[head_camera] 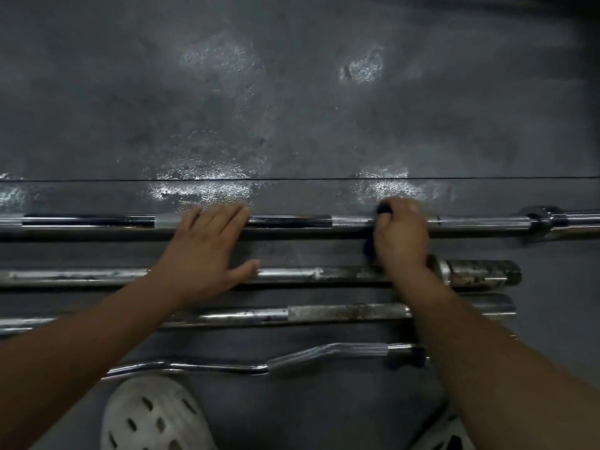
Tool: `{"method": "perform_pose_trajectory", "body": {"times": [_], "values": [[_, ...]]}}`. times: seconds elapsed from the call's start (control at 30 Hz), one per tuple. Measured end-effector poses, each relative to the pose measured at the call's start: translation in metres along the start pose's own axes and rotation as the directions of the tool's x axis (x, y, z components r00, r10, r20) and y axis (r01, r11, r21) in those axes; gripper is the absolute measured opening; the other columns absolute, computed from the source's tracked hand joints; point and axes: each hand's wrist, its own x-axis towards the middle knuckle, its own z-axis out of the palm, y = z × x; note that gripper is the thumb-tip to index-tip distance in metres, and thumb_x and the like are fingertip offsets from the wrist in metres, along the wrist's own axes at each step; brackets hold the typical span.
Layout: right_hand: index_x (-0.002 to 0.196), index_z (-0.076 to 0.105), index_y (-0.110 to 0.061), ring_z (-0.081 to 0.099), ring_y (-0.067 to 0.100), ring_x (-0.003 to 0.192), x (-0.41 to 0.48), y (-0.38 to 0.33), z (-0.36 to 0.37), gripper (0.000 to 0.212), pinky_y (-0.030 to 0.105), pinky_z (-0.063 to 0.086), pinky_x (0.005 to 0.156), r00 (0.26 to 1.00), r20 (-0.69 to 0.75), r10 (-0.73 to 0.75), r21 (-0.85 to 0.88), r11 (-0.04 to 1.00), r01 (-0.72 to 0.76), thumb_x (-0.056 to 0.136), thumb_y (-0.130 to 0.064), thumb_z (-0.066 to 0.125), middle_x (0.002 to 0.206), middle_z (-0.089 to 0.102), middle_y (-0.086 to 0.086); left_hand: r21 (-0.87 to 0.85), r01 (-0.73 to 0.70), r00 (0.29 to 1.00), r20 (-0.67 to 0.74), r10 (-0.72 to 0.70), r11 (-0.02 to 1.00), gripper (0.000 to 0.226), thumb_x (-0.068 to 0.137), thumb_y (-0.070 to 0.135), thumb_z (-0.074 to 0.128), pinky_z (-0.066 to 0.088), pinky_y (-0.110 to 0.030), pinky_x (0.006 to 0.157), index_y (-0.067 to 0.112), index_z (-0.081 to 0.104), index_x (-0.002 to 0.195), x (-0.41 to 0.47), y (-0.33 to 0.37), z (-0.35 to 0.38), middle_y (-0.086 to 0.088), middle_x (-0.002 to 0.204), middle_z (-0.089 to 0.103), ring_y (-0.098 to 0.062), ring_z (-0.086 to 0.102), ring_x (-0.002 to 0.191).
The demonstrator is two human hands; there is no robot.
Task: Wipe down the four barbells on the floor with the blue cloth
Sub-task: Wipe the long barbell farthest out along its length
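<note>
R hand (pixel 401 235) curled tight round blue cloth (pixel 369 246) on farthest barbell (pixel 292 221), right of ctr, while L hand (pixel 204 248) lies flat w/ straight fingers on same bar further left, thumb by 2nd barbell (pixel 285 274); 3rd barbell (pixel 344 312) & curl bar (pixel 324 352) lie nearer on dark floor (pixel 292 125).

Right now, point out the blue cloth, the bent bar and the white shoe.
blue cloth (pixel 369 246), head view, dark hanging fold.
bent bar (pixel 328 350), head view, knurled raised section.
white shoe (pixel 152 417), head view, perforated top.
</note>
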Motion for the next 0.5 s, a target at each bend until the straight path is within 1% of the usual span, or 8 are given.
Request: {"method": "perform_pose_trajectory", "body": {"times": [0.07, 0.17, 0.2, 0.27, 0.37, 0.43, 0.47, 0.5], "values": [[0.099, 0.068, -0.01, 0.055, 0.031, 0.092, -0.026, -0.04, 0.021, 0.03, 0.037, 0.047, 0.078, 0.992, 0.077, -0.101, 0.032, 0.995, 0.099, 0.081, -0.012, 0.043, 0.102, 0.062, 0.013, 0.011, 0.01, 1.0, 0.017, -0.01, 1.0, 0.093, 0.084, 0.078, 0.032, 0.017, -0.054, 0.119, 0.016, 0.029, 0.154, 0.003, 0.005, 0.003, -0.004, 0.157, 0.034, -0.025, 0.031, 0.143], [0.115, 0.067, -0.014, 0.056, 0.031, 0.096, -0.045, -0.061, 0.023, 0.036, 0.039, 0.048, 0.083, 0.893, 0.198, -0.405, 0.047, 0.913, 0.404, 0.085, -0.008, 0.048, 0.112, 0.064, 0.011, 0.015, 0.018, 1.0, 0.007, -0.018, 1.0, 0.095, 0.084, 0.079, 0.03, 0.016, -0.054, 0.119, 0.016, 0.028, 0.154, 0.002, 0.006, 0.004, -0.005, 0.157, 0.035, -0.025, 0.031, 0.144], [0.117, 0.067, -0.018, 0.057, 0.03, 0.096, -0.034, -0.046, 0.014, 0.04, 0.039, 0.049, 0.084, 0.894, 0.197, -0.401, 0.027, 0.914, 0.404, 0.084, -0.01, 0.046, 0.112, 0.066, 0.01, 0.015, 0.01, 1.0, -0.004, -0.01, 1.0, 0.095, 0.084, 0.079, 0.03, 0.017, -0.054, 0.119, 0.015, 0.028, 0.154, 0.002, 0.004, 0.004, -0.005, 0.157, 0.035, -0.025, 0.031, 0.144], [0.113, 0.068, -0.025, 0.06, 0.029, 0.095, -0.008, 0.004, -0.009, 0.045, 0.041, 0.051, 0.086, 0.964, 0.127, -0.234, -0.051, 0.969, 0.242, 0.08, -0.016, 0.039, 0.108, 0.067, 0.008, 0.017, -0.01, 1.0, -0.017, 0.01, 1.0, 0.095, 0.084, 0.078, 0.032, 0.018, -0.052, 0.119, 0.015, 0.029, 0.154, 0.0, 0.0, 0.004, -0.006, 0.156, 0.036, -0.025, 0.032, 0.143], [0.107, 0.069, -0.016, 0.06, 0.035, 0.095, 0.006, 0.055, -0.028, 0.041, 0.041, 0.048, 0.086, 0.999, -0.046, 0.019, -0.162, 0.986, -0.027, 0.08, -0.019, 0.037, 0.102, 0.068, 0.013, 0.02, -0.02, 1.0, -0.022, 0.02, 1.0, 0.095, 0.083, 0.078, 0.033, 0.02, -0.052, 0.118, 0.013, 0.032, 0.152, 0.0, -0.001, 0.005, -0.008, 0.155, 0.038, -0.026, 0.035, 0.141], [0.096, 0.069, -0.01, 0.059, 0.035, 0.09, -0.001, 0.032, -0.012, 0.038, 0.041, 0.048, 0.082, 0.998, -0.059, 0.035, -0.102, 0.994, -0.041, 0.076, -0.017, 0.037, 0.095, 0.066, 0.015, 0.015, -0.006, 1.0, -0.027, 0.006, 1.0, 0.095, 0.082, 0.078, 0.035, 0.02, -0.054, 0.117, 0.013, 0.035, 0.151, 0.001, 0.004, 0.006, -0.008, 0.152, 0.041, -0.027, 0.036, 0.139], [0.093, 0.069, -0.01, 0.058, 0.034, 0.088, -0.008, 0.01, -0.001, 0.037, 0.042, 0.048, 0.081, 1.0, -0.026, 0.005, -0.063, 0.998, -0.007, 0.075, -0.015, 0.037, 0.093, 0.066, 0.014, 0.011, 0.006, 1.0, -0.029, -0.006, 1.0, 0.094, 0.082, 0.078, 0.035, 0.019, -0.054, 0.117, 0.013, 0.035, 0.15, 0.002, 0.006, 0.006, -0.008, 0.151, 0.041, -0.027, 0.037, 0.138], [0.094, 0.069, -0.01, 0.057, 0.033, 0.088, -0.017, -0.01, 0.007, 0.036, 0.042, 0.048, 0.082, 0.994, 0.027, -0.104, -0.042, 0.994, 0.105, 0.076, -0.013, 0.038, 0.093, 0.066, 0.013, 0.007, 0.014, 0.999, -0.03, -0.013, 1.0, 0.094, 0.081, 0.078, 0.035, 0.019, -0.054, 0.117, 0.013, 0.036, 0.15, 0.002, 0.007, 0.006, -0.007, 0.151, 0.042, -0.027, 0.037, 0.138]]}}
